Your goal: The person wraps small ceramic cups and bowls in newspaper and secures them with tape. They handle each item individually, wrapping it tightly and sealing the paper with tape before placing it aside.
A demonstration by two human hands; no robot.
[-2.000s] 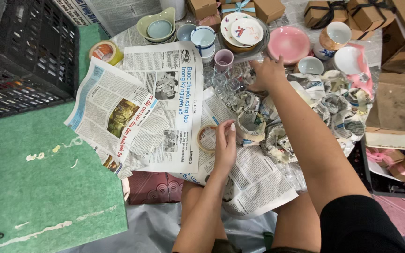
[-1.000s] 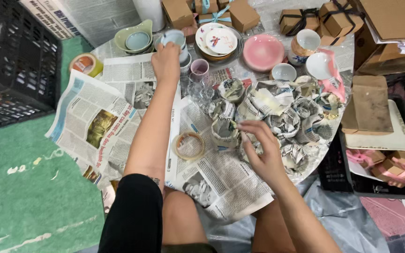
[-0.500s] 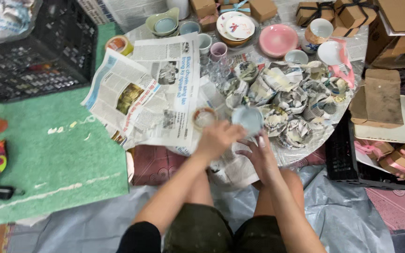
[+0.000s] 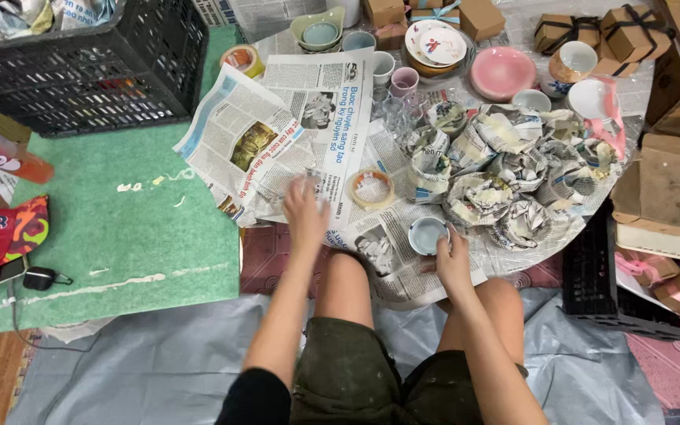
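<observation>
- My right hand [image 4: 453, 260] rests at the 5 o'clock edge of a small pale-blue cup [image 4: 426, 235]; the fingers curl loosely against its rim, touching rather than gripping it.
- The cup stands upright, mouth up, on a spread newspaper sheet [image 4: 391, 260] just beyond my knees.
- My left hand [image 4: 306, 208] lies on the near edge of a second open newspaper [image 4: 293, 134], at about 9 o'clock from the cup; it is blurred, the fingers look spread flat on the paper, and I cannot tell whether they pinch it.
- A roll of clear tape [image 4: 372, 189] lies flat between the two hands, at 11 o'clock from the cup.
- A heap of newspaper-wrapped bundles [image 4: 505, 169] sits at 1 o'clock from the cup, close by.
- Beyond them, at 12 o'clock, I see a pink bowl [image 4: 502, 73], a painted white plate [image 4: 433, 46] and small brown gift boxes [image 4: 576, 35].
- A black plastic crate [image 4: 80, 67] stands on a green mat [image 4: 120, 236] at 10 o'clock, well apart from my hands.
</observation>
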